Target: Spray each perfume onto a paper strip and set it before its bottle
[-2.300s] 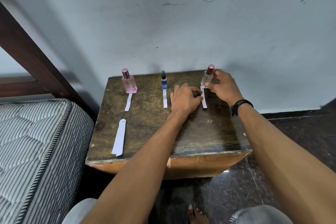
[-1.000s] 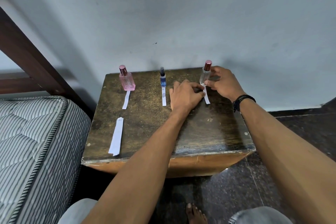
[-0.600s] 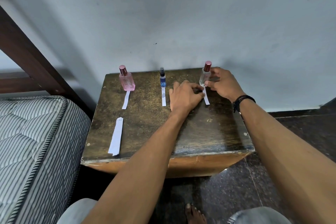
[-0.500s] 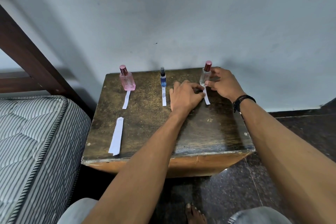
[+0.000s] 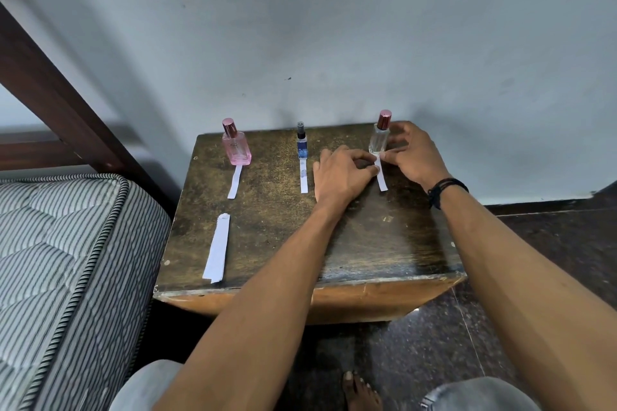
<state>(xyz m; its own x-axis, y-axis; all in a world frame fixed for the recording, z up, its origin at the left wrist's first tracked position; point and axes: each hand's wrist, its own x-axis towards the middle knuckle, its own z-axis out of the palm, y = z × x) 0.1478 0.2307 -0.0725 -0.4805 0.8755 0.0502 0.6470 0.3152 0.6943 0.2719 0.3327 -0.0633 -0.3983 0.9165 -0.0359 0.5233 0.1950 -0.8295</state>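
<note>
The clear bottle (image 5: 379,140) with a red cap stands upright at the table's (image 5: 367,243) 1 o'clock corner, close to the wall (image 5: 334,43). Its strip (image 5: 381,175) lies flat just in front, running toward 6 o'clock, the far end at the bottle's base. The left hand (image 5: 340,175), at 12 o'clock from the table's middle, is curled narrow, thumb and forefinger pinching the strip's left edge. The right hand (image 5: 412,157), at 3 o'clock from the bottle, has its fingers loosely spread; the upper fingers touch the bottle's side and the forefinger tip rests on the strip's far end. A dark band (image 5: 445,188) circles the right wrist.

The blue bottle (image 5: 302,147) stands at 12 o'clock and the pink bottle (image 5: 235,147) at 11 o'clock, each with a paper strip before it. A stack of spare strips (image 5: 217,248) lies at 8 o'clock near the table's edge. A striped mattress (image 5: 66,260) is at 9 o'clock beside the table.
</note>
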